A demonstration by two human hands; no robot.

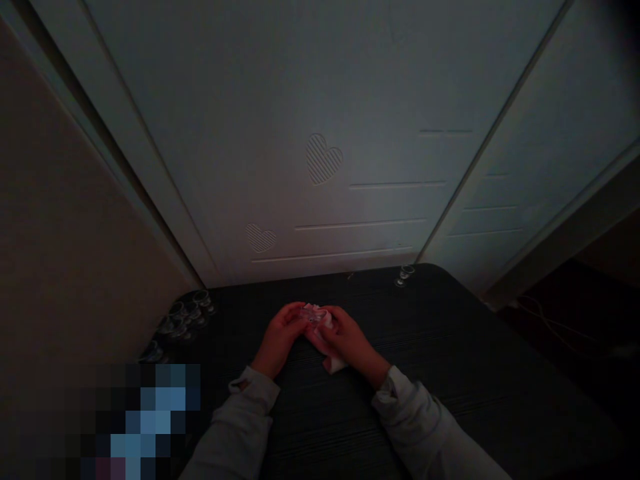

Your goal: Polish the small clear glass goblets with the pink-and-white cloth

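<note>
Both hands meet over the middle of the dark table. My left hand (281, 335) is closed around the left side of a small clear glass (313, 316), mostly hidden by fingers and fabric. My right hand (354, 341) is closed on a pale pinkish cloth (336, 363), bunched around the glass and pressed against it. One end of the cloth hangs below the right hand toward the tabletop. Dim light hides the finer shape of the glass.
Several small stemmed glasses (180, 317) stand clustered at the left edge of the black table (320, 427). A single stemmed glass (404, 275) stands at the far right edge. Behind rises a white panel (280, 100) with carved hearts. Cables (550, 320) lie beyond the right side.
</note>
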